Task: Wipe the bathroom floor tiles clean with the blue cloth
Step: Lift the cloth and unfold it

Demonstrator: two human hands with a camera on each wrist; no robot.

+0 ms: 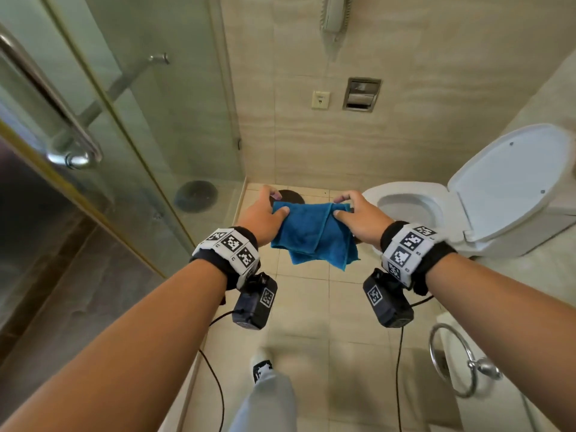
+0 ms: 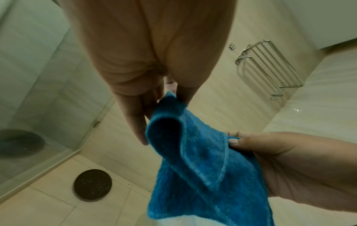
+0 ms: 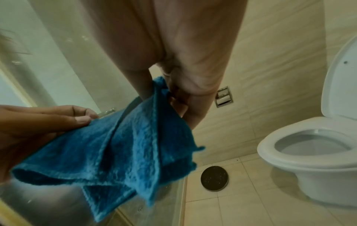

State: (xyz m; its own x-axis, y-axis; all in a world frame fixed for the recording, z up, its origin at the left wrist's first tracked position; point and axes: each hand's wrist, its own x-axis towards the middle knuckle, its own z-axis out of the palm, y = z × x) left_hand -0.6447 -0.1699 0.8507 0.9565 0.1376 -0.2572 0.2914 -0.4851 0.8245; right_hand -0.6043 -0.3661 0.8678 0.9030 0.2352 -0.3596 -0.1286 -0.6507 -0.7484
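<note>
Here, from left to right, your left hand [image 1: 263, 215] and right hand [image 1: 358, 218] each pinch a top corner of the blue cloth [image 1: 313, 235], loosely folded in mid-air above the floor tiles [image 1: 311, 310]; lowered unflattened, it may bunch and smear, or brush the toilet [image 1: 414, 210] at right.

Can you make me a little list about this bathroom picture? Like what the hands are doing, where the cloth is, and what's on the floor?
place: bathroom
left hand: pinches one top corner of the cloth
right hand: pinches the other top corner
cloth: blue, folded over, hanging in the air between the hands, not touching the floor
floor: beige tiles, wiping not begun
drain cover: dark, round, flat on the floor near the wall
toilet: white, lid up, on the right
shower door: glass, on the left
</note>
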